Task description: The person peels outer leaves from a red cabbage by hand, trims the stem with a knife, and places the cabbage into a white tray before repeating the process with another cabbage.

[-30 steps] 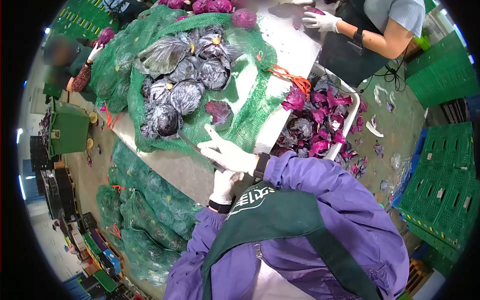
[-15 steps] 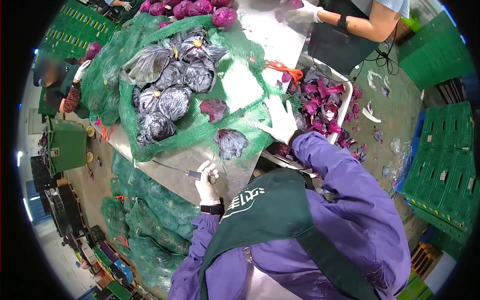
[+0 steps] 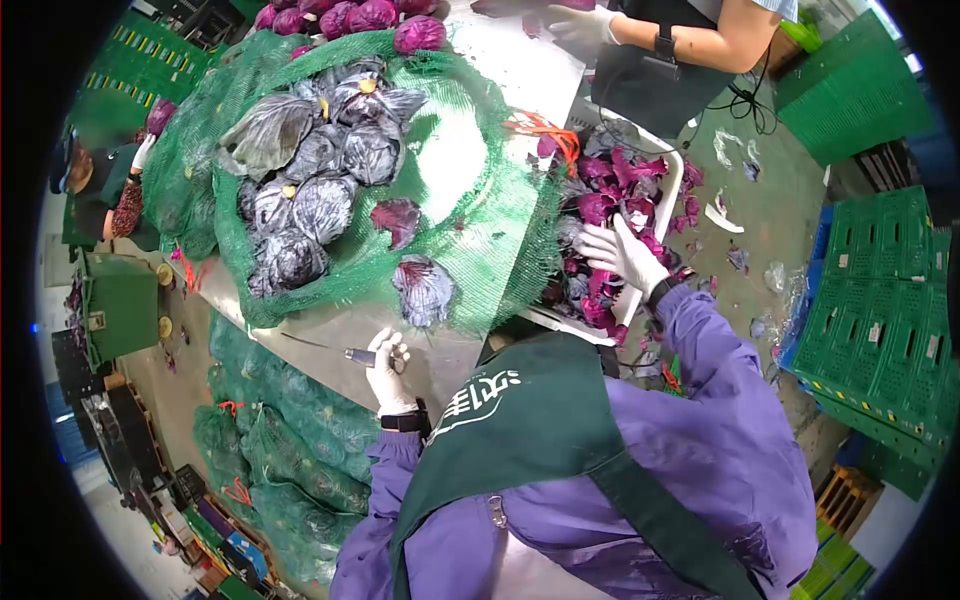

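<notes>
My left hand (image 3: 389, 368), white-gloved, is closed round the handle of a knife (image 3: 359, 355). Its thin blade points left along the metal table's front edge. Over the white bin of purple leaves (image 3: 607, 200) hovers my right hand (image 3: 622, 252), also gloved, fingers spread and holding nothing I can see. An open green mesh bag (image 3: 470, 270) lies across the table, its right side hanging toward the bin. On the mesh sit several dark red cabbages (image 3: 323, 205). Two loose cabbage leaves lie nearer me, a purple one (image 3: 396, 222) and a greyish veined one (image 3: 423, 290).
Trimmed red cabbages (image 3: 370, 16) are piled at the table's far end. A co-worker's gloved hand (image 3: 580, 25) is across the table; another person stands at left. Full mesh bags (image 3: 290, 450) lie below left. Green crates (image 3: 880, 300) stand right, beyond leaf scraps on the floor.
My right hand has moved from the mesh bag's edge to above the leaf bin, toward me and right. The bag's right edge now drapes over the table side. My left hand still holds the knife.
</notes>
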### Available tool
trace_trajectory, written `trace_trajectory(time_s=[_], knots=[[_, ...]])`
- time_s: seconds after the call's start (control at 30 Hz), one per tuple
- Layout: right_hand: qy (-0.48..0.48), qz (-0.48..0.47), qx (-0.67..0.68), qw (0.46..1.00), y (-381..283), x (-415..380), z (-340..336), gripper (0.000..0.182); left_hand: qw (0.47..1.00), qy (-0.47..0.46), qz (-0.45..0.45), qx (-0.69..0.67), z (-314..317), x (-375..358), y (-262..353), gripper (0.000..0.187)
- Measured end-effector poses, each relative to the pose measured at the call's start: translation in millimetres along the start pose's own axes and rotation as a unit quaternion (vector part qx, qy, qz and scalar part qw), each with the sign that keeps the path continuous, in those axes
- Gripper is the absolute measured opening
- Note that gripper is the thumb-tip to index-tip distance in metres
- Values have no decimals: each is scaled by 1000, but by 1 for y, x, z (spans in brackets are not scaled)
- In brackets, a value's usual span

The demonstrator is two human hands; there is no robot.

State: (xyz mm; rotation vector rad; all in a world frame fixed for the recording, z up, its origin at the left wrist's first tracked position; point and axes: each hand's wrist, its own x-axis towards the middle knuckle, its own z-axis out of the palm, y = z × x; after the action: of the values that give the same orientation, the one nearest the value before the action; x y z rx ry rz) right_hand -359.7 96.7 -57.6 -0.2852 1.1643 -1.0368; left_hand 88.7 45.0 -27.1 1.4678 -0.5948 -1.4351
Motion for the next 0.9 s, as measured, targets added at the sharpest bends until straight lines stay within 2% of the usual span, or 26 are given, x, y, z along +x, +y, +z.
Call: trace_trajectory(time_s=[0.03, 0.1, 0.17, 0.2, 0.23, 0.27, 0.3, 0.37, 0.43, 0.47, 0.5, 0.53, 0.57, 0.6, 0.63, 0.67, 0.7, 0.77, 0.83, 0.9], knots=[[-96, -15, 119, 988, -17, 6, 19, 83, 1000, -1, 2, -2, 4, -2, 3, 33], [-179, -46, 173, 967, -41, 8, 62, 82, 1000, -8, 10, -1, 7, -5, 8, 37], [-207, -55, 146, 966, -42, 33, 89, 70, 1000, -3, 17, 9, 8, -10, 10, 36], [-136, -194, -62, 970, -25, 52, 107, 63, 1000, -4, 10, 16, 9, -12, 10, 36], [-56, -322, -263, 908, -6, 68, 127, 56, 1000, -5, 1, 24, 8, -14, 8, 36], [14, -416, -484, 770, -2, 56, 152, 50, 1000, -4, 3, 29, 8, -14, 6, 35], [30, -474, -561, 678, 0, 54, 176, 50, 1000, 3, 4, 27, 9, -15, 6, 35], [4, -531, -658, 535, 41, 60, 186, 53, 999, -8, -11, 42, 10, -16, 6, 33], [-36, -536, -641, 548, 51, 63, 151, 55, 999, 0, -14, 37, 9, -19, 10, 31], [-47, -526, -624, 576, 39, 55, 132, 55, 1000, 3, -2, 27, 12, -18, 14, 31], [-27, -451, -675, 583, 26, 37, 115, 52, 1000, 12, 6, 21, 9, -23, 16, 32], [19, -411, -667, 621, 19, 32, 98, 53, 999, 38, 11, 28, 9, -26, 19, 32], [163, -331, -713, 596, 20, 23, 81, 50, 998, 47, 16, 26, 3, -27, 23, 32], [401, -210, -688, 567, 69, 52, 18, 50, 997, 27, 20, 74, -3, -28, 27, 32], [414, -71, -666, 616, 60, 45, 0, 51, 992, 9, 24, 122, -8, -27, 31, 32], [375, -256, -702, 548, 67, 54, -21, 48, 993, -6, 29, 118, -9, -27, 31, 31], [316, -350, -621, 626, 53, 53, 0, 45, 986, -37, 43, 155, -8, -25, 33, 29], [142, -356, -469, 796, 12, 32, 97, 46, 984, -106, 41, 139, 9, -14, 29, 27], [-46, -289, -303, 907, 3, 18, 185, 48, 950, -146, 40, 272, 40, -4, 37, 29], [-117, -231, -179, 949, 30, 27, 244, 48, 872, -195, 231, 385, 68, 7, 28, 31]])
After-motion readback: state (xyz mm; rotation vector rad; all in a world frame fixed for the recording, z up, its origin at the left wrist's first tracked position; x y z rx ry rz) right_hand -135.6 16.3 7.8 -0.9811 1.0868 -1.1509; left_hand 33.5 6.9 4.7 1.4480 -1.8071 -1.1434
